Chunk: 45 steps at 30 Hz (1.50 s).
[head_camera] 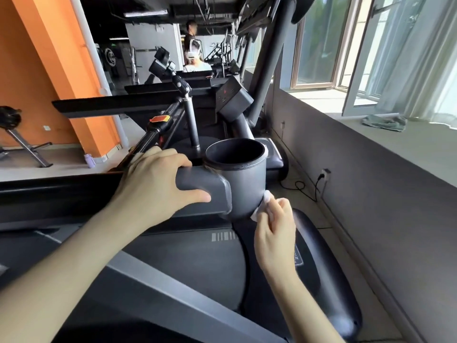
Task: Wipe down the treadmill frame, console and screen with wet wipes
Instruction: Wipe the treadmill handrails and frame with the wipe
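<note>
No wording can be read for certain. A framed label (298, 256) on the treadmill's side cover (321, 243) carries pale letters — too blurred to make out. A round emblem (110, 56) on the far dark wall (118, 30) resembles a C.

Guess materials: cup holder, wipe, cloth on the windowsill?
Cup holder: likely moulded plastic, dark grey, matte with slight sheen; seamless rolled rim, same finish as the console arm the left hand grips.
Wipe: thin white nonwoven, probably; crumples in the right hand.
Cloth: soft grey-green textile, limp folds; weave too far to tell.
</note>
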### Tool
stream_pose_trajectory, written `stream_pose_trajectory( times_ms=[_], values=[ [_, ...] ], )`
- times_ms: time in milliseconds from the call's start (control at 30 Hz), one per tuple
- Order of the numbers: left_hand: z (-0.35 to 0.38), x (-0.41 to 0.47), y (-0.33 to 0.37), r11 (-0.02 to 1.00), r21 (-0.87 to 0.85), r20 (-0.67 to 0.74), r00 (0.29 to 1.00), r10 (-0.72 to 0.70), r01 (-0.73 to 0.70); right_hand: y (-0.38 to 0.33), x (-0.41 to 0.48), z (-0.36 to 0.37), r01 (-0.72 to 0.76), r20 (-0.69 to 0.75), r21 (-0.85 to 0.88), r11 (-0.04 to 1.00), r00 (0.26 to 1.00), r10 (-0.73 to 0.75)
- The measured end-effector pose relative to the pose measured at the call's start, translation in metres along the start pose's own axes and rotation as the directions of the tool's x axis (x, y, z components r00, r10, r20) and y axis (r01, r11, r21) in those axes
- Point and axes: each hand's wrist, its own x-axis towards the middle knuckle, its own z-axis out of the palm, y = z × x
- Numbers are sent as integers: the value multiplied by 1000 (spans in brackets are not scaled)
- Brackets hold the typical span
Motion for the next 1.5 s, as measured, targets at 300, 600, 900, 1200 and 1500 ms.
stream_pose_trajectory(
  times_ms=[300,600,900,1200,1500],
  values=[
    [5,-3,-2,999,33,-24,999,31,-30,-19,-7,13,150,-151,113,982,980,-132],
    [4,-32,-14,996,67,-178,982,62,-50,-50,3,38,469,18,-145,871,882,-472],
    [-6,-100,-74,987,-91,-440,884,-161,134,-77,-27,105,698,345,-125,705,697,-629],
    [-9,-112,-84,952,-202,-348,892,-289,229,-69,-6,45,361,-5,-274,891,926,-376],
    [-10,-109,-81,945,-287,-371,891,-261,158,-114,-12,110,546,160,-221,808,838,-522]
  ],
)
